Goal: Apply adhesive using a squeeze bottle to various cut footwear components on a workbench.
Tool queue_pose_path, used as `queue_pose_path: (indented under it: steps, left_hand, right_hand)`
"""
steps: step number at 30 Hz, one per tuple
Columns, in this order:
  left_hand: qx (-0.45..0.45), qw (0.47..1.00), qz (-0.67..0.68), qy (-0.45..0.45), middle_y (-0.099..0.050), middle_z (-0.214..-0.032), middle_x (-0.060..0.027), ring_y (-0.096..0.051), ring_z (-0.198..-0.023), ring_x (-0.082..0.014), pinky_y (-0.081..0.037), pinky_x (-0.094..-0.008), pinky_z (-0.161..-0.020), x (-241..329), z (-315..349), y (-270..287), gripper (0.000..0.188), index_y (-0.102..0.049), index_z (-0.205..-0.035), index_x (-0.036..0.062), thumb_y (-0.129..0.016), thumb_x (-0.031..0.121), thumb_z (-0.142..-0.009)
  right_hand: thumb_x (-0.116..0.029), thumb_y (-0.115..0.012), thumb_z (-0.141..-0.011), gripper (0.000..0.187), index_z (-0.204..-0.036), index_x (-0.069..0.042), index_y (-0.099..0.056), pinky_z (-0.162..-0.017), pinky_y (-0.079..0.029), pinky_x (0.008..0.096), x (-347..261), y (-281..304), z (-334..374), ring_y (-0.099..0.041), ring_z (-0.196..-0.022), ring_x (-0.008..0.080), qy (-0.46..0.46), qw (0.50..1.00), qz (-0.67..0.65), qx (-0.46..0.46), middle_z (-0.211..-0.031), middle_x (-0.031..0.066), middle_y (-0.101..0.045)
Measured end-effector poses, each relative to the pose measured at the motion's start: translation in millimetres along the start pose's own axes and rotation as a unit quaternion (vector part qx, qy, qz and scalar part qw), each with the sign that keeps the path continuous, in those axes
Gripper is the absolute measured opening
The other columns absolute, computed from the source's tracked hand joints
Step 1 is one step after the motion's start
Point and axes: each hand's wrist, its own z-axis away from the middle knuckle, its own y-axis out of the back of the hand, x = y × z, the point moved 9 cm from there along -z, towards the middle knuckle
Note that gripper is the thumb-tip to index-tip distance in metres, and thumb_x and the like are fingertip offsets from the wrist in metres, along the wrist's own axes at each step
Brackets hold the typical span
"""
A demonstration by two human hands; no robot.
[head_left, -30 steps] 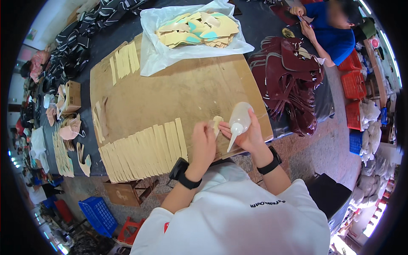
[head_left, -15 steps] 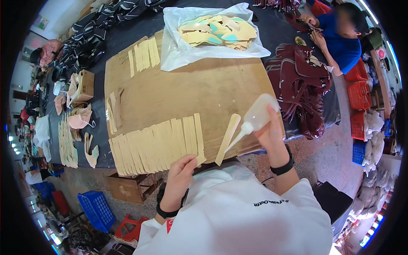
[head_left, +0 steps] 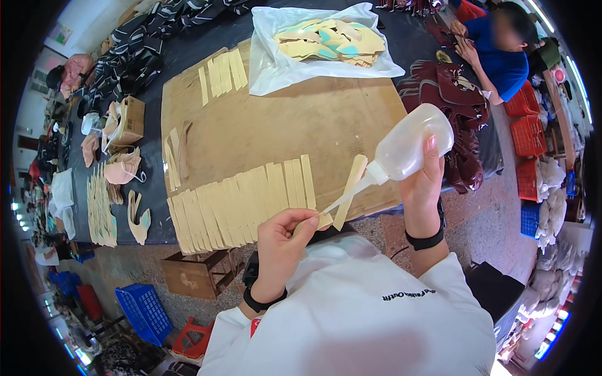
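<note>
My right hand (head_left: 424, 183) grips a translucent squeeze bottle (head_left: 411, 147), tilted so its long thin nozzle points down to the left. The nozzle's tip is at the end of a pale yellow strip (head_left: 324, 220), which my left hand (head_left: 285, 239) pinches between thumb and fingers at the board's near edge. Left of that, a row of similar flat strips (head_left: 238, 207) lies side by side, overlapping, on a brown cardboard sheet (head_left: 269, 128). One loose strip (head_left: 350, 191) rests apart on the cardboard, partly behind the nozzle. Whether any liquid is coming out cannot be seen.
A white plastic bag (head_left: 266, 72) of cut yellow and teal pieces (head_left: 332, 41) lies at the back. Dark red stitched pieces (head_left: 445, 100) are heaped on the right. A person in blue (head_left: 501, 69) works at the far right. Cut pieces (head_left: 100, 207) lie left of the cardboard.
The bottle has risen and tipped further, and its nozzle has moved from beside the loose strip to the strip in my left hand. My view has shifted slightly.
</note>
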Motion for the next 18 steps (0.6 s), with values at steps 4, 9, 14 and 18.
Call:
queue_pose_path:
  steps: [4,9,14,18]
  left_hand:
    - [0.001,1.000,0.002,0.009,-0.064,-0.084,-0.0114,-0.061,-0.077,-0.0125,-0.047,-0.0197,-0.070,-0.9,4.3,6.0,0.014,-0.057,-0.093,-0.0093,-0.056,-0.001,-0.082]
    - [0.003,1.000,0.000,0.002,-0.063,-0.083,-0.0101,-0.061,-0.076,-0.0112,-0.047,-0.0191,-0.069,-2.2,8.3,16.4,0.013,-0.058,-0.092,-0.0086,-0.056,0.000,-0.082]
    - [0.008,1.000,-0.023,0.005,-0.063,-0.082,-0.0090,-0.060,-0.075,-0.0108,-0.047,-0.0191,-0.068,-3.4,9.4,25.2,0.012,-0.059,-0.089,-0.0084,-0.057,0.001,-0.082]
    - [-0.017,1.000,-0.008,0.002,-0.063,-0.082,-0.0094,-0.060,-0.076,-0.0116,-0.047,-0.0199,-0.070,-2.7,9.1,19.0,0.012,-0.059,-0.090,-0.0084,-0.056,0.000,-0.082]
  right_hand:
    - [-0.031,-0.056,-0.085,0.049,-0.121,-0.001,-0.040,-0.086,-0.044,0.0368,1.0,-6.2,6.2,-0.053,-0.101,0.0205,0.006,1.000,0.002,-0.011,-0.110,0.0094,-0.052]
    - [-0.033,-0.057,-0.084,0.051,-0.120,-0.001,-0.040,-0.085,-0.045,0.0359,3.5,-11.2,14.7,-0.053,-0.099,0.0199,0.001,1.000,0.008,-0.008,-0.108,0.0093,-0.052]
    - [-0.036,-0.057,-0.083,0.053,-0.120,-0.001,-0.041,-0.083,-0.046,0.0345,1.7,-16.7,26.6,-0.054,-0.097,0.0192,-0.019,0.998,0.042,-0.051,-0.108,0.0090,-0.052]
    - [-0.035,-0.056,-0.084,0.052,-0.120,-0.001,-0.041,-0.082,-0.046,0.0343,2.6,-9.9,24.4,-0.054,-0.097,0.0192,-0.015,0.999,0.009,-0.036,-0.108,0.0087,-0.052]
